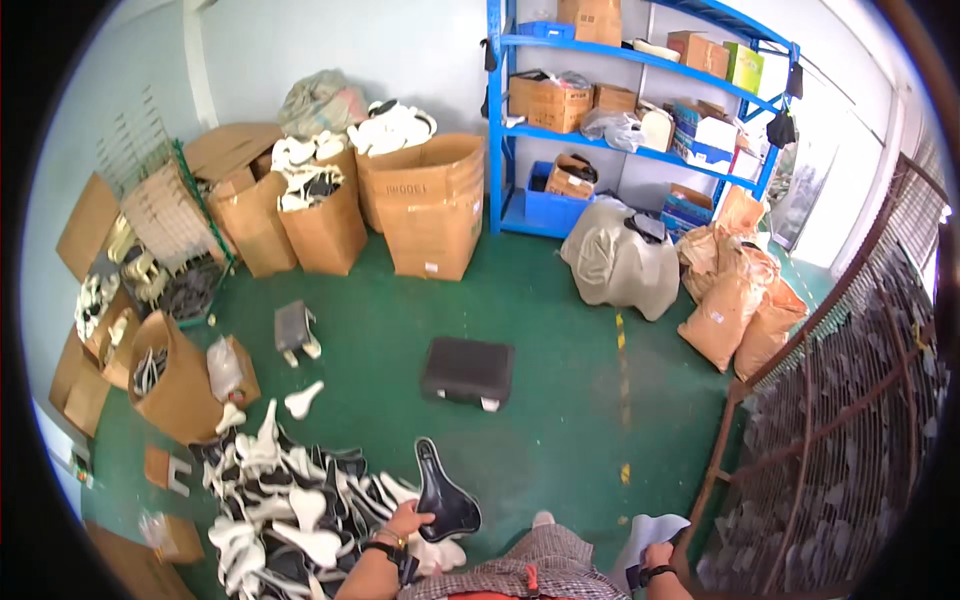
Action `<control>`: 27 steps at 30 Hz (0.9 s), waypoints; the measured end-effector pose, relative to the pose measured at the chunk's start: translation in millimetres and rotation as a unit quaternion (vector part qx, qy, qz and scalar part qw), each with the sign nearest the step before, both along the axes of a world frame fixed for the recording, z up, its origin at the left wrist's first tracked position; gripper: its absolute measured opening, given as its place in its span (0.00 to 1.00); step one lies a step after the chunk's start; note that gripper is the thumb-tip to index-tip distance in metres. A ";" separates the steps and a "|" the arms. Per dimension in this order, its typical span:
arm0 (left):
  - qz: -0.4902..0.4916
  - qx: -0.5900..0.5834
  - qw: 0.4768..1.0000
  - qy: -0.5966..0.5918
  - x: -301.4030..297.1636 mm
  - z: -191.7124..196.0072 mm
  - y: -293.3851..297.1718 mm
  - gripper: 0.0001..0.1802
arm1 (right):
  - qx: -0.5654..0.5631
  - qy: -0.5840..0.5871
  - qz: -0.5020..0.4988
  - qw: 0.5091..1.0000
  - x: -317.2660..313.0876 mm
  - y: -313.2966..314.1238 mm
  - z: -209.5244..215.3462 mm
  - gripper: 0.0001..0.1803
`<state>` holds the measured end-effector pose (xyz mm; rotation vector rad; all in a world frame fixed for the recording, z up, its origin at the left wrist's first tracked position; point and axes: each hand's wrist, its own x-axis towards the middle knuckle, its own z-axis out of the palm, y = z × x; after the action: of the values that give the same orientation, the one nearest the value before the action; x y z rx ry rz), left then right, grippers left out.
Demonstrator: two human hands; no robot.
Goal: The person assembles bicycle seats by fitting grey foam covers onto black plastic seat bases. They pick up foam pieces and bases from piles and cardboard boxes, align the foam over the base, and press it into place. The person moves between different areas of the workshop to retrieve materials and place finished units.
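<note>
A black saddle (450, 508) is pinched by the rightward-pointing left hand (407, 521), a pale piece (648, 529) by the right hand (657, 556).

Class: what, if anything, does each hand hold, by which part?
Left hand: black saddle, by its wide end's left edge. Right hand: pale piece, apparently by its right edge.

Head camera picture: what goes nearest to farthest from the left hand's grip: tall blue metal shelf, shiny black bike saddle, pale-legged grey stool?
1. Black bike saddle: in the left hand's grip.
2. Grey stool: ahead, left.
3. Blue metal shelf: far back, right.
</note>
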<state>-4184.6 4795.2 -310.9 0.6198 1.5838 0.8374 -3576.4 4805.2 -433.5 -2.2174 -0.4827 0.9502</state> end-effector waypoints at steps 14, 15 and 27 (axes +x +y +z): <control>0.195 -0.346 0.880 0.259 -202.9 -81.5 40.1 0.25 | 0.026 -0.035 0.443 0.896 -420.0 526.2 25.4 0.16; 0.220 -0.350 0.877 0.245 -205.3 -73.5 42.3 0.25 | 0.044 -0.006 0.454 0.890 -463.3 548.6 49.4 0.17; 0.302 -0.379 0.850 0.207 -416.0 -95.3 88.9 0.24 | 0.005 -0.406 0.838 0.364 -648.9 604.9 -71.3 0.16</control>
<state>-4600.6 4884.1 -406.2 -0.3282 2.3697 0.4382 -4225.4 5410.1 -504.8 -1.1349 -3.4656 0.2517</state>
